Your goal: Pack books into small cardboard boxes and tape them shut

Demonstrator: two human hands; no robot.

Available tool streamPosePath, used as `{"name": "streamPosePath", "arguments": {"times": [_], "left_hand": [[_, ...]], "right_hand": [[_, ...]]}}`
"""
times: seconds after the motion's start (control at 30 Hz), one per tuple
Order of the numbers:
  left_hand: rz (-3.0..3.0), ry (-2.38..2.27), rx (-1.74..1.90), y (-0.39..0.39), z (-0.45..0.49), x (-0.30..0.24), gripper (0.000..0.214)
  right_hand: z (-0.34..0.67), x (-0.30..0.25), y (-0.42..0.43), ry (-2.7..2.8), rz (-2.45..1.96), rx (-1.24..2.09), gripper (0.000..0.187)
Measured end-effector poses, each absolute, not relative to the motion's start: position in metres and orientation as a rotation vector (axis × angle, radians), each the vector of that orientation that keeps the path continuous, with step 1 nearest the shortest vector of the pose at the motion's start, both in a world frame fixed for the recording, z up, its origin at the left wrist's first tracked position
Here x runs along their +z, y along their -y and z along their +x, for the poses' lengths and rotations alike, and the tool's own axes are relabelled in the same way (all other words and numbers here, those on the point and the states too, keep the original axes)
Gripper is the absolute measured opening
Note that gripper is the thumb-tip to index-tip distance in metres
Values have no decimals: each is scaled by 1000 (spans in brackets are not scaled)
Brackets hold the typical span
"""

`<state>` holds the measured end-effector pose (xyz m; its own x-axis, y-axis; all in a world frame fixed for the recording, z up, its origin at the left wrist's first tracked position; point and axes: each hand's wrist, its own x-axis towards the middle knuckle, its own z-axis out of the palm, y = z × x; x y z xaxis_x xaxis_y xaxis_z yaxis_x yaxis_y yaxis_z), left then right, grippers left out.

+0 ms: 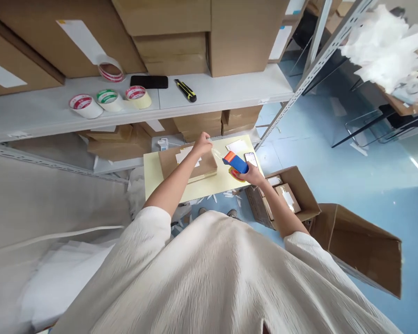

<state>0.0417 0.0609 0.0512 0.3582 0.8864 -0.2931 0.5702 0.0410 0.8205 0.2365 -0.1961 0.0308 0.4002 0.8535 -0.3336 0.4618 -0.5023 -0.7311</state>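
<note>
Left hand (pixel 203 144) is pinching clear tape (pixel 217 153), nearly closed — the right hand (pixel 253 173) is wrapping around a blue-and-orange tape dispenser (pixel 237 163) — while a cardboard box (pixel 207 163) is lying on the pale yellow worktop (pixel 152 182), beneath the left hand.

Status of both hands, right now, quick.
Left hand: closed, apparently pinching the end of a clear tape strip.
Right hand: closed, holding the blue-and-orange tape dispenser.
</note>
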Motion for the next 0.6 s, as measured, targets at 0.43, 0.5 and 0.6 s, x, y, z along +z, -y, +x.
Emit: {"name": "streamPosePath", "arguments": {"times": [0.43, 0.5, 0.6], "left_hand": [[2046, -1384, -235, -67, 115, -3, 44], [2081, -1391, -314, -72, 118, -17, 44], [2145, -1321, -355, -79, 119, -39, 47]], "right_hand": [[231, -59, 221, 563, -1786, 1432, 47], [229, -66, 220, 499, -1746, 1477, 44], [225, -78, 216, 432, -1669, 1569, 40]]}}
